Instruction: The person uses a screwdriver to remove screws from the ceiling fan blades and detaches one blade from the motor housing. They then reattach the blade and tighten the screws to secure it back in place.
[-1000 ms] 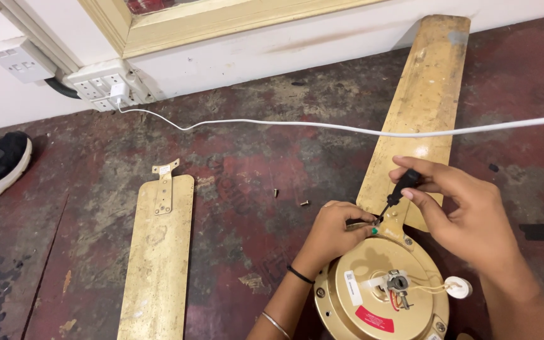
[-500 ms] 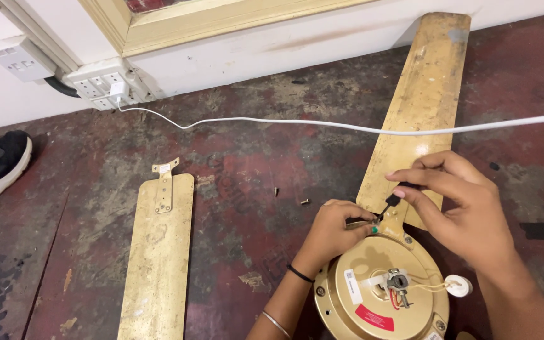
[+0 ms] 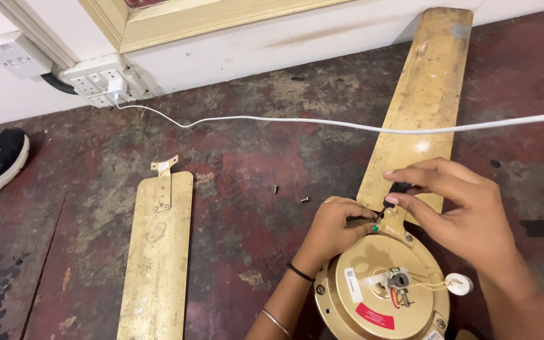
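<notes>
— Our right hand (image 3: 467, 217) is pinching the black handle of a small screwdriver (image 3: 390, 200) between thumb and first finger, the other fingers curled loose above it. Where does the tip sit?

— Right at the blade bracket, by the green-marked screw (image 3: 375, 228) on the rim of the gold fan motor (image 3: 382, 289). The tool slants down and to the left from our fingers, so the screw lies below and left of the right hand, very close.

— And our left hand (image 3: 335, 230)?

— Closed around the near end of the tool and the bracket, fingers pressed together, knuckles up. It is touching the motor's rim, so it is the nearer hand to the screw. We cannot tell whether it grips the shaft or only steadies it.

— The attached blade (image 3: 423, 101)?

— It runs away from us, up and slightly right from the motor, under the white cable (image 3: 322, 123). A loose blade (image 3: 157, 252) lies well apart on the left, its metal bracket pointing away. Two small screws (image 3: 291, 195) lie on the floor between them.
</notes>
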